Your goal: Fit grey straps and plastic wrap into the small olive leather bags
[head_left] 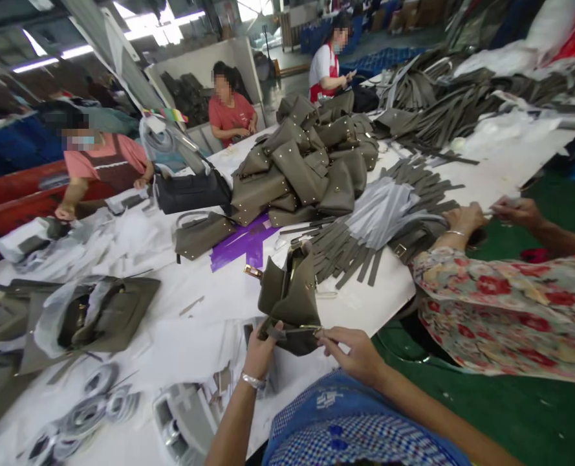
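Note:
An olive-green handbag (299, 288) stands on the white table in front of me, its top partly open and a gold buckle tab sticking out at its left. My left hand (262, 346) wears a bracelet and grips the near left edge of the bag, fingers closed on a dark strap piece. My right hand (343, 346) pinches the near right side of the bag, by a gold-coloured zipper or metal edge. The exact part between its fingertips is too small to tell. Behind the bag, a bundle of olive straps (350, 249) lies partly wrapped in pale plastic.
A pile of olive bags (297, 168) and purple tape (248, 243) lie beyond. More bags (107, 317) and strap coils (86, 408) are at left. A person in a floral sleeve (505, 304) works close at right; several other people sit or stand farther off.

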Available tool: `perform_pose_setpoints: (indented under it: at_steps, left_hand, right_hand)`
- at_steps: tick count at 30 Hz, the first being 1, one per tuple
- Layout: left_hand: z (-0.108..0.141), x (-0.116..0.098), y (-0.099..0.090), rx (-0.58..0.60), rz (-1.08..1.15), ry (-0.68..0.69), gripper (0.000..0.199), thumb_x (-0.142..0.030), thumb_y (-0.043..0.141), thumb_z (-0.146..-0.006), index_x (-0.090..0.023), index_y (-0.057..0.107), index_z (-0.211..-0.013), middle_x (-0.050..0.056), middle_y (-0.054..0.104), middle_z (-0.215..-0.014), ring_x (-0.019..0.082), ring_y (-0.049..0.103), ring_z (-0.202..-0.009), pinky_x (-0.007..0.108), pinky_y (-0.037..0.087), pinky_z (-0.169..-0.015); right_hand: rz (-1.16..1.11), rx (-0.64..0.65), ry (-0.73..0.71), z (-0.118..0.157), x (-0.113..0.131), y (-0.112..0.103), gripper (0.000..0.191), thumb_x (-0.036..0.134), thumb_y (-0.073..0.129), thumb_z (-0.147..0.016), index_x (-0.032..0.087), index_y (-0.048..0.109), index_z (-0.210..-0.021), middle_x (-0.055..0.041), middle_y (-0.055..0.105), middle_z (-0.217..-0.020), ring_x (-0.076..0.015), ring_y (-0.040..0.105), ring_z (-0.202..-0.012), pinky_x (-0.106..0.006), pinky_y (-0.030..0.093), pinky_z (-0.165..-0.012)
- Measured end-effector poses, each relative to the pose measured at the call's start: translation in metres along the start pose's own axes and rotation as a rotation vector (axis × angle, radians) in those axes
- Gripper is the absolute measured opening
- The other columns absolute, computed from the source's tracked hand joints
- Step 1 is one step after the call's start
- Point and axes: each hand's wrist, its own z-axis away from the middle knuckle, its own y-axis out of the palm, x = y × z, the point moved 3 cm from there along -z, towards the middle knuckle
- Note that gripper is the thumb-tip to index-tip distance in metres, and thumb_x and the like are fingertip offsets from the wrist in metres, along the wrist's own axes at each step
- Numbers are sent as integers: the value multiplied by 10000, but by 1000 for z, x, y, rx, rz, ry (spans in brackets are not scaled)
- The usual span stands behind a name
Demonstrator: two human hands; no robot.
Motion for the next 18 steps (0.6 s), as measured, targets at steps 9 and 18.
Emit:
perform_pose_setpoints:
  at_steps: [9, 18]
  left_hand:
    - [4, 40, -14, 352, -266, 51, 622, -291, 634, -736, -175, 464, -1323, 67, 506, -1357, 242, 428, -1276, 411, 273, -1121]
    - [27, 23, -27, 503, -267, 35, 744, -184, 559, -761, -212, 246, -1436, 87, 292, -1493, 246, 305, -1358, 447, 227, -1137]
  right_hand:
    - [458, 72, -174, -25, -44, -7, 504, 110, 495, -839, 214, 440, -1329, -107, 443, -1393, -237, 390, -1289, -454, 388, -1037]
    - [408, 208, -344, -35, -64, 22, 317, 10, 455, -775, 156, 630, -995, -104, 626, -1109, -243, 389, -1279, -470, 366, -1042]
